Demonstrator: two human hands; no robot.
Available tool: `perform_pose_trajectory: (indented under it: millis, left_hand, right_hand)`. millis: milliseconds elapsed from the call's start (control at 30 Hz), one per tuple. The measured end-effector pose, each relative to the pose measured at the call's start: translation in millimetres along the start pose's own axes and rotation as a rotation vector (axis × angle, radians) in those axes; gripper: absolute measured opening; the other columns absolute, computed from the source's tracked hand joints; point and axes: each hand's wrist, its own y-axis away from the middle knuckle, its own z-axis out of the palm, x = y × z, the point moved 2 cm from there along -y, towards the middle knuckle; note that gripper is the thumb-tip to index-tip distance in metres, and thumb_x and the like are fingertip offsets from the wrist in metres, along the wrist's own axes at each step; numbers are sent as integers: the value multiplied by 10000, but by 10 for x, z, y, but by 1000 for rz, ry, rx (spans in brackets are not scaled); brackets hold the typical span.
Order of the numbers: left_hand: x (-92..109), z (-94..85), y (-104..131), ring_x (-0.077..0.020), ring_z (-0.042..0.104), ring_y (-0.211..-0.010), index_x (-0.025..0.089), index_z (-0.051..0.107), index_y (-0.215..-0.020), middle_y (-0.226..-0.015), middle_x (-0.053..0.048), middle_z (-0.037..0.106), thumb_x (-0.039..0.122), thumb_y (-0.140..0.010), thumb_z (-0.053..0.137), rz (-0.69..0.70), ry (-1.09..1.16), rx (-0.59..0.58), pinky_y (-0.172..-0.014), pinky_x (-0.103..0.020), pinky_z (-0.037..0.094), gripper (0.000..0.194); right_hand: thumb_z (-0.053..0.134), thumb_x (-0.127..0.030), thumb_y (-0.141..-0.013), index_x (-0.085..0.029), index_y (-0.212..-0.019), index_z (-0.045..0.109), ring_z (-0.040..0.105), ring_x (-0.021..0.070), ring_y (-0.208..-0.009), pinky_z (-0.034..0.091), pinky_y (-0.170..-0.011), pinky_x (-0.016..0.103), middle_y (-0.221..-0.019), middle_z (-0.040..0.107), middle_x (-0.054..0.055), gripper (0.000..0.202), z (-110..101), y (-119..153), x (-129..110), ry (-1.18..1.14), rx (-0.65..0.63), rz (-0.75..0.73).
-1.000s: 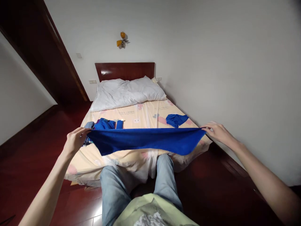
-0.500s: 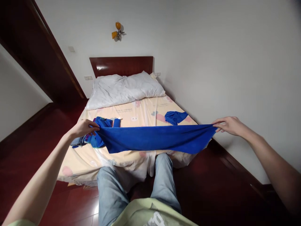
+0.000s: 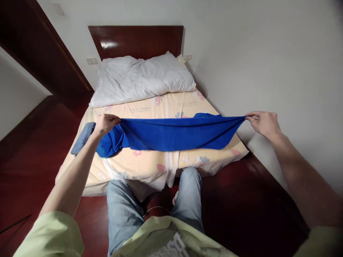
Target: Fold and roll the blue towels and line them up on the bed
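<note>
- So the left hand (image 3: 108, 123) has its fingers pinched together on the left upper corner of the blue cloth (image 3: 177, 134), pretty snug.
- Right hand (image 3: 264, 123) is doing the same on the right upper corner, thumb and fingers closed on it.
- The cloth is stretched out over the near half of the bed; top edge is nearly straight, bottom edge hangs loose and curves up toward both corners. Can't really tell if that bottom edge brushes the sheet.
- Patterned sheet (image 3: 150, 164) has a decent bare strip on the near side of the cloth, and more open room on the far side, up to the white bedding (image 3: 144, 76).
- Left side's tighter: a blue heap (image 3: 111, 142) sits just beside the left forearm, with a grey-blue folded garment (image 3: 84, 137) farther left.
- Another blue piece (image 3: 207, 115) pokes out past the cloth's top edge, far right.
- Right hand is near the pale wall (image 3: 281, 71) in view, gap's hard to judge.
</note>
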Motion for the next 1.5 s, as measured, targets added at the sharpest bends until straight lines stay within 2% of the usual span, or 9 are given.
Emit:
perform_pose_trajectory:
  millis: [100, 200, 467, 633, 767, 1000, 1167, 1367, 1500]
  left_hand:
    - [-12, 8, 43, -92, 680, -711, 113, 752, -974, -870, -41, 773, 381, -899, 647, 35, -108, 334, -684, -227, 559, 297]
    - [-58, 114, 333, -142, 696, -876, 190, 745, -1067, -1042, -40, 755, 340, -952, 598, 228, -210, 413, -798, -311, 584, 239]
    - [-1043, 1256, 1524, -204, 671, -1122, 174, 677, -1208, -1250, -102, 698, 229, -996, 405, 265, -377, -60, -958, -332, 555, 350]
    - [-1480, 1921, 2159, -249, 697, -1026, 165, 702, -1166, -1214, -135, 710, 122, -913, 422, 222, -501, -272, -818, -359, 589, 380]
    - [-1547, 2075, 2394, -254, 679, -944, 159, 692, -1189, -1234, -142, 699, 119, -903, 466, 234, -572, -307, -769, -365, 571, 367]
    - [-1438, 2004, 2504, -240, 629, -923, 207, 711, -1127, -1130, -75, 740, 212, -969, 477, 320, -563, -246, -736, -360, 511, 283]
    - [-1228, 1853, 2240, -246, 626, -979, 239, 729, -1078, -1043, -52, 754, 284, -972, 486, 338, -472, -335, -826, -403, 493, 269]
    - [-1261, 1988, 904, -294, 478, -1353, 162, 588, -1368, -1411, -145, 581, 229, -950, 417, 242, -556, -239, -1099, -477, 393, 457]
    - [-1516, 2250, 149, -328, 353, -1454, 52, 554, -1385, -1481, -217, 491, 114, -845, 439, 114, -751, -338, -1192, -498, 249, 556]
  right_hand:
    - [678, -135, -873, -115, -1007, 762, 735, 183, -859, 553, -812, 268, -983, 765, 149, 160, 119, 46, 91, -146, 217, -47]
    - [645, -241, -913, -141, -1077, 738, 719, 193, -953, 580, -898, 323, -1125, 732, 155, 213, 363, 242, 231, -270, 314, -143]
    - [591, -444, -902, -152, -906, 743, 729, 269, -976, 607, -932, 463, -1113, 737, 165, 329, 1778, 1111, 761, -441, 127, -49]
    - [523, -441, -906, -149, -888, 756, 735, 310, -981, 570, -971, 514, -1083, 750, 175, 374, 2572, 1750, 1003, -363, -95, -2]
    - [505, -353, -892, -166, -890, 750, 726, 311, -1012, 563, -974, 506, -1123, 743, 159, 308, 2778, 2061, 1135, -306, -143, 37]
    - [504, -297, -866, -188, -919, 740, 729, 280, -987, 555, -985, 444, -1083, 756, 131, 265, 2679, 2124, 1344, -229, -104, 62]
    - [496, -197, -779, -203, -901, 745, 707, 260, -1032, 544, -993, 412, -1082, 757, 94, 278, 2620, 2121, 1337, -142, -127, 28]
    - [485, -194, -825, -184, -1184, 676, 593, 292, -1229, 465, -1068, 493, -1283, 675, 112, 407, 2567, 1982, 864, -72, 8, -44]
    - [453, -294, -924, -186, -1269, 620, 574, 294, -1254, 447, -1090, 504, -1331, 642, 127, 399, 2679, 1881, 547, -120, -7, -68]
